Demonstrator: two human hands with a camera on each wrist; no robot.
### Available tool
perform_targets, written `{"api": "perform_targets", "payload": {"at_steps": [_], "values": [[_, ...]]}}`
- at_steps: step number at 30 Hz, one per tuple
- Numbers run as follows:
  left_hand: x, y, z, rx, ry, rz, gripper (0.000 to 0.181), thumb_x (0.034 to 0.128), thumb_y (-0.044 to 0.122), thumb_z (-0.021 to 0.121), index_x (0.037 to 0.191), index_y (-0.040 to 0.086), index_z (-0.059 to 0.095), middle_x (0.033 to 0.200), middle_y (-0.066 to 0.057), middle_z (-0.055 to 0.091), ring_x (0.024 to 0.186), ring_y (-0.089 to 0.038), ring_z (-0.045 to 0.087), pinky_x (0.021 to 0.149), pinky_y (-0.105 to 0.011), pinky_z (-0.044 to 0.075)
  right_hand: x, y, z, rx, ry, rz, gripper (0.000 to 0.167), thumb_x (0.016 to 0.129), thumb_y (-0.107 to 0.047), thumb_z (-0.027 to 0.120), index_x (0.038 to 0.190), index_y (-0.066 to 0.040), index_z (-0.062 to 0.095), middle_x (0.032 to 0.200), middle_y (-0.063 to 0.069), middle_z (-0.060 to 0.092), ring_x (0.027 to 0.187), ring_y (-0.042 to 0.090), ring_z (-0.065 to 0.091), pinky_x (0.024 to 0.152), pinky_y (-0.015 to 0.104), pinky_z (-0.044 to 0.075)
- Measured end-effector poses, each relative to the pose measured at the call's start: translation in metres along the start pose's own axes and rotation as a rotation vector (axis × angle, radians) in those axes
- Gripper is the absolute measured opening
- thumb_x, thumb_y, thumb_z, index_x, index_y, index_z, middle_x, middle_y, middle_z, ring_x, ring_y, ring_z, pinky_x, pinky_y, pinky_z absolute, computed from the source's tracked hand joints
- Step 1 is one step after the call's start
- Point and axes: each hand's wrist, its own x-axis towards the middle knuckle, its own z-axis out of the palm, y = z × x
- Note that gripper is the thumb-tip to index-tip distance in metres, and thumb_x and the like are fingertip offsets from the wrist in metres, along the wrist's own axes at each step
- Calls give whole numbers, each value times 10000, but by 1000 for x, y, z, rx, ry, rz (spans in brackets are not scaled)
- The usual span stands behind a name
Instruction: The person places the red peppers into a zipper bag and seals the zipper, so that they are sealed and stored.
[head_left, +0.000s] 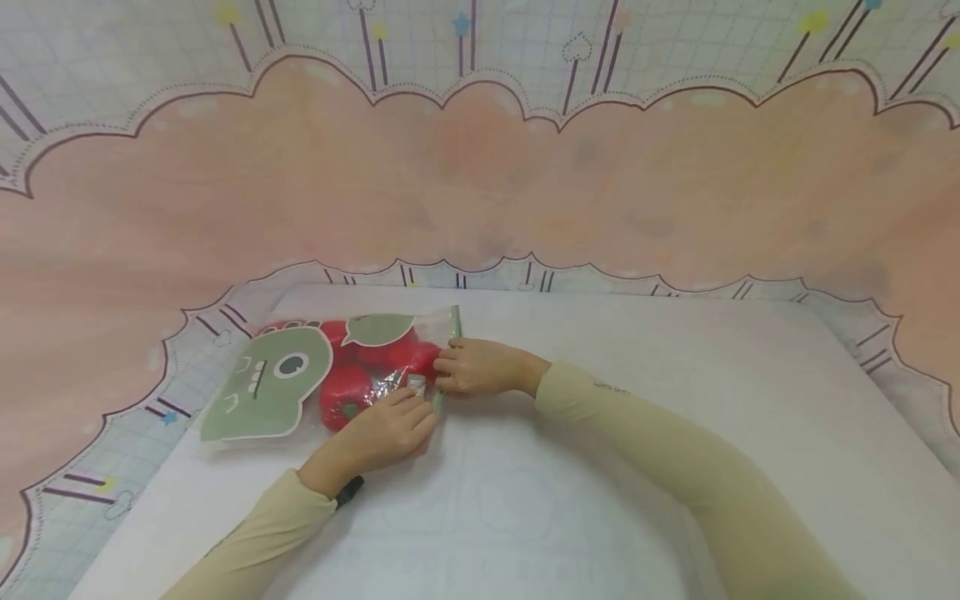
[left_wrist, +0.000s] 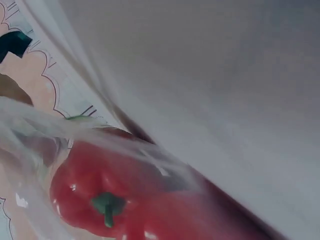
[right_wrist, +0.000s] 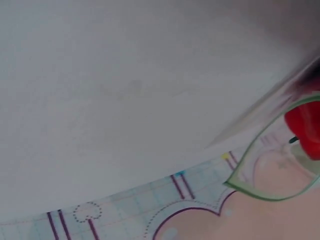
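A clear plastic zip bag [head_left: 258, 404] with a green cartoon monster print lies on the white table, several red bell peppers [head_left: 345, 392] inside it. At its right end is the bag's mouth, edged in green. My left hand [head_left: 382, 429] pinches the near side of that mouth, and my right hand [head_left: 480, 368] grips the edge farther back. In the left wrist view a bell pepper [left_wrist: 110, 175] with a green stem shows through the film. From the right wrist, the green rim [right_wrist: 265, 198] stands parted in a loop, with a red pepper [right_wrist: 306, 127] visible within. Some fingertips are hidden.
The white table [head_left: 570, 508] extends right of the bag and toward me. A patterned cloth [head_left: 525, 183] in peach and pale blue hangs behind the table and borders its sides. A dark band [head_left: 349, 492] sits at my left wrist.
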Motion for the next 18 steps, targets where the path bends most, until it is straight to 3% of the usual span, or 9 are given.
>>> {"api": "perform_targets", "payload": {"at_steps": [6, 13, 18], "values": [[6, 3, 0, -21, -6, 10, 398, 622, 314, 835, 818, 103, 561, 760, 8, 656, 775, -130, 634, 792, -267, 534, -6, 14, 11, 12, -22, 46, 184, 932, -297, 552, 1081, -211, 616, 1064, -18, 660, 953, 123, 615, 883, 256, 501], [15, 6, 0, -46, -40, 39, 396, 644, 359, 826, 866, 128, 593, 824, 20, 684, 823, -124, 655, 845, -285, 538, -14, 31, 27, 2, 30, 88, 154, 928, -269, 559, 1031, -188, 640, 966, -4, 677, 880, 132, 638, 853, 295, 524], [24, 9, 1, -43, -27, 70, 374, 665, 352, 808, 862, 133, 577, 818, 36, 676, 806, -110, 640, 829, -255, 531, -19, 43, 32, 6, -11, 105, 152, 923, -228, 569, 1044, -176, 647, 1000, 11, 685, 922, 155, 653, 904, 340, 522]]}}
